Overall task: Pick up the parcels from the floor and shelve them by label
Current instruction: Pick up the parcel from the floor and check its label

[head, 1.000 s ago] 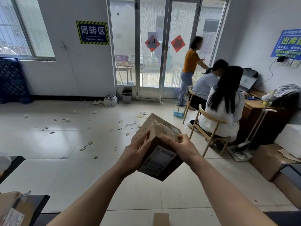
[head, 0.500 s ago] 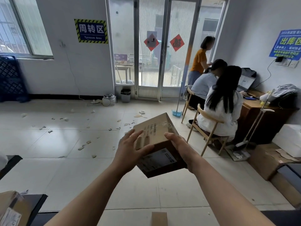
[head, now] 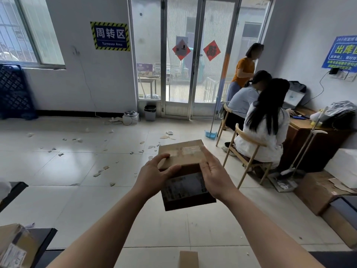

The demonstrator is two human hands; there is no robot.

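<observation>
I hold a brown cardboard parcel (head: 182, 157) out in front of me at chest height, taped top up, its shipping label (head: 183, 187) on the side facing me. My left hand (head: 154, 176) grips its left edge with thumb and fingers on the top. On the right side, my right hand (head: 215, 176) presses flat against the box. Another small parcel (head: 188, 259) lies on the floor at the bottom edge. A labelled parcel (head: 14, 248) sits at the lower left.
Two people sit on wooden chairs (head: 249, 151) at a desk (head: 309, 136) to the right; a third stands by the glass doors (head: 185, 59). Cardboard boxes (head: 316, 190) sit against the right wall. Paper scraps (head: 100, 171) litter the tiled floor. A bin (head: 150, 112) stands by the door.
The parcel has rotated from tilted on a corner to level, top up and label facing me. My hands shifted around it. The standing person moved right, toward the desk.
</observation>
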